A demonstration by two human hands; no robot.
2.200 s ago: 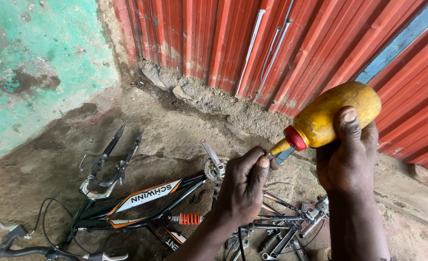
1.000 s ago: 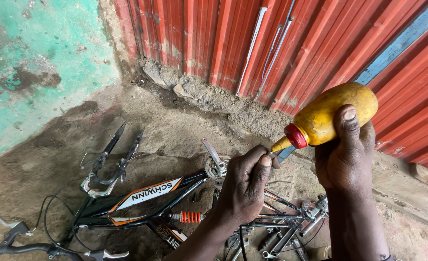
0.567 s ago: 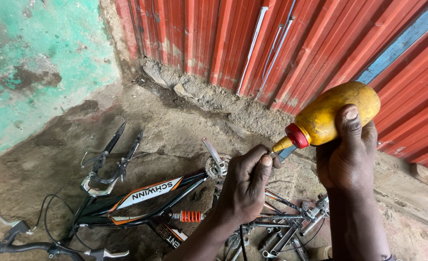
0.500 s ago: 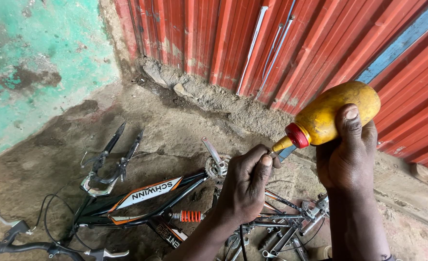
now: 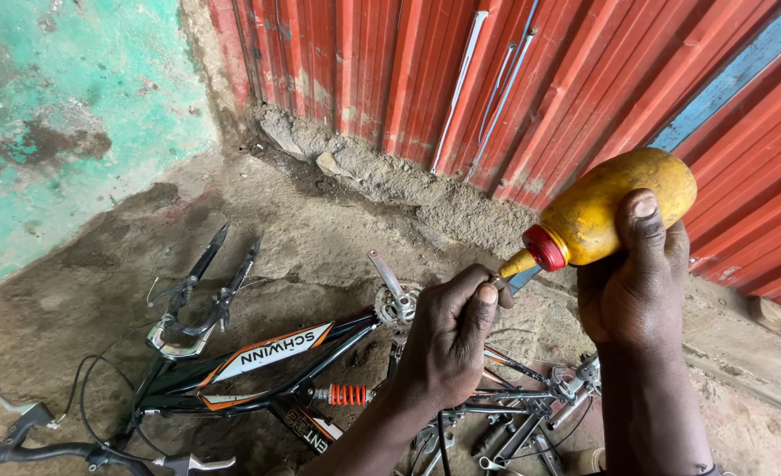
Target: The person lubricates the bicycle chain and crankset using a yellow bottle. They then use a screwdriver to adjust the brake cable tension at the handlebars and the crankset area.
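My right hand [image 5: 641, 291] grips a yellow squeeze bottle [image 5: 615, 207] with a red cap, tilted so its nozzle points down-left. The nozzle tip meets a small metal part [image 5: 518, 279] pinched in the fingers of my left hand [image 5: 447, 339]. Both hands hover above a black bicycle frame [image 5: 258, 361] that lies on its side on the dirt, with an orange coil spring [image 5: 348, 394] and a crank [image 5: 390, 291] showing.
Handlebars with brake levers and cables [image 5: 55, 436] lie at the lower left. A fork [image 5: 201, 291] rests on the ground by the frame. A red corrugated metal wall [image 5: 496, 79] stands behind, a green painted wall [image 5: 64, 106] to the left.
Almost nothing differs; the bottle and both hands hold the same pose, with only a slight shift of the view.
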